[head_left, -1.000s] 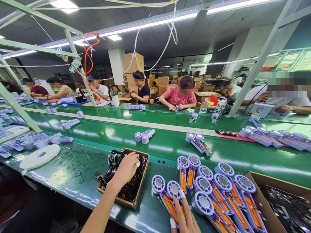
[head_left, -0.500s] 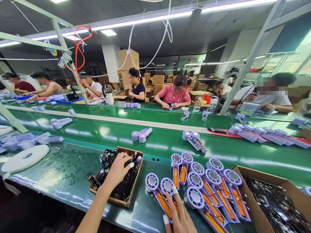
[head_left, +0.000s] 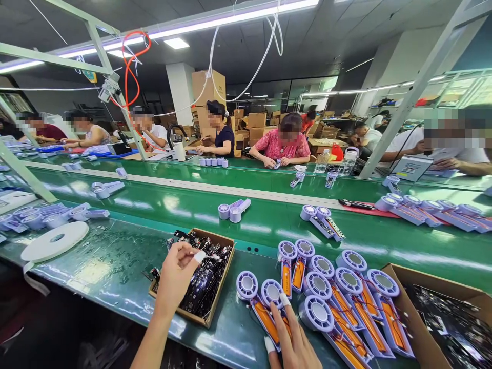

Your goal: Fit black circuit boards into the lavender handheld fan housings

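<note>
My left hand (head_left: 177, 271) is over the left part of a small cardboard box (head_left: 209, 313) full of dark circuit boards (head_left: 203, 282). Its thumb and fingers are pinched together; what they hold, if anything, is too small to name. My right hand (head_left: 294, 338) rests with fingers spread on a lilac fan unit (head_left: 272, 292) with an orange battery. White covers sit on some fingertips. Another fan unit (head_left: 247, 285) lies just left of it, and several more (head_left: 317, 312) are grouped to the right.
A larger box (head_left: 449, 287) of boards stands at the right. Beyond, a green conveyor (head_left: 184, 205) carries lilac units (head_left: 235, 210). A white tape roll (head_left: 56, 242) lies left. Several people sit across the belt, one in a pink top (head_left: 282, 146).
My left hand has drawn back a little toward the box's left side, and its fingers have closed together. The right hand stays on the fan unit. The whole view has shifted slightly.
</note>
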`<state>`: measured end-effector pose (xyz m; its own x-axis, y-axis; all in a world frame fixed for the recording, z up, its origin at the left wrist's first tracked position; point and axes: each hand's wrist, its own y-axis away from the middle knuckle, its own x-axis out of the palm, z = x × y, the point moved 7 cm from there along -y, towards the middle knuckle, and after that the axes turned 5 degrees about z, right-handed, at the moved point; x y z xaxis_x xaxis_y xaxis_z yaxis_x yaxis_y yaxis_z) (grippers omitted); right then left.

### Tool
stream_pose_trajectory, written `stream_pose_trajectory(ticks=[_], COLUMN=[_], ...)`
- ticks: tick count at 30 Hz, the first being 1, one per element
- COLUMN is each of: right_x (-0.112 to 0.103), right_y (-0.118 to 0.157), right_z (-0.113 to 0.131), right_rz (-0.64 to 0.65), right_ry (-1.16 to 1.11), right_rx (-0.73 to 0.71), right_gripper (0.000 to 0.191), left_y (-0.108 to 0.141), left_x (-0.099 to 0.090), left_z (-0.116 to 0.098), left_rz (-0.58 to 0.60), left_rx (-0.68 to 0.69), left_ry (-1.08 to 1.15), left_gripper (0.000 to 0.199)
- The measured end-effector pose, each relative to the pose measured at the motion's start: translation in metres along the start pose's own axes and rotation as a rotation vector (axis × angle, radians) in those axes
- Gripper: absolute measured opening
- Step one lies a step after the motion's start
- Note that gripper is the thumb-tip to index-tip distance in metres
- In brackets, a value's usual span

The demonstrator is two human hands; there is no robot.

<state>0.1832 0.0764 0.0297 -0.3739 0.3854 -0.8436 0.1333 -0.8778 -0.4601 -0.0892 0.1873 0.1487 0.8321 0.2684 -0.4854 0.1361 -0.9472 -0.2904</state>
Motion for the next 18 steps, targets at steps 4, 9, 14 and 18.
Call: stream_pose_trajectory(ticks=[4, 9, 14, 18], right_x=[-0.001, -0.005, -0.039, -0.059], right_y=[-0.001, -0.001, -0.006, -0.026], right_z=[0.001, 0.005, 0.014, 0.036], right_rz=[0.014, 0.062, -0.065, -0.077], right_ry=[-0.007, 0.010, -0.066, -0.117], right_rx=[0.019, 0.042, 0.023, -0.150], right_gripper=[0.082, 0.072, 0.058, 0.038], left_y=[0.033, 0.049, 0.064, 0.099], left_x=[0.010, 0.005, -0.027, 0.003], left_z=[0.007, -0.006, -0.001, 0.029], left_rz=[-0.001, 0.092, 0.032, 0.035], left_rx=[-0.065, -0.046, -0.185, -0.428], left_ry=[-0.082, -0.143, -0.072, 0.344], left_gripper=[0.016, 0.023, 0.028, 0.039])
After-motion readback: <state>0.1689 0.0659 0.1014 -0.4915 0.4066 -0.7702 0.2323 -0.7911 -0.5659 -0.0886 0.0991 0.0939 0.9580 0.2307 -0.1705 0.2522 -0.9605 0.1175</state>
